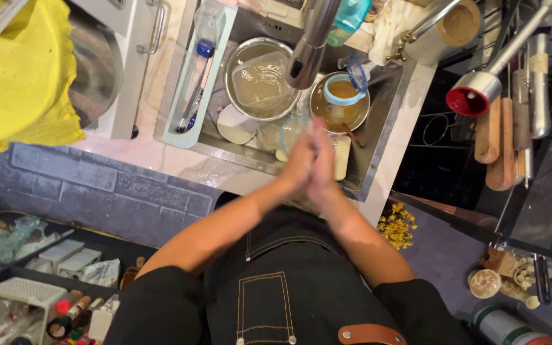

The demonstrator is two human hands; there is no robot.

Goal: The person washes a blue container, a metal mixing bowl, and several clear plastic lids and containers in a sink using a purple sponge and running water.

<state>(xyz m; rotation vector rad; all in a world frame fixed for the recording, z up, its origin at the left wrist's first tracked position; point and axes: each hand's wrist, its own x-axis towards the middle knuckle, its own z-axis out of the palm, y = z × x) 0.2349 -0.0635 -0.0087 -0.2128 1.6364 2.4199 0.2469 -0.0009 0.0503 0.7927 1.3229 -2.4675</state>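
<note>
My left hand [296, 163] and my right hand [322, 163] are pressed palm to palm over the front of a steel sink [378, 137], blurred by motion. Neither holds anything that I can see. Below the steel faucet [310, 48] sits a metal bowl [234, 96] of murky water with a clear plastic container [260, 80] in it. A smaller pot [340, 108] of brownish liquid with a blue-rimmed lid stands to the right of it. My black apron fills the lower middle.
A pale green tray [193, 96] with a bottle and brush lies left of the sink. A yellow cloth [23, 76] hangs at the upper left. Wooden-handled utensils [499, 137] hang at the right. Baskets of small bottles [27, 300] stand at the lower left.
</note>
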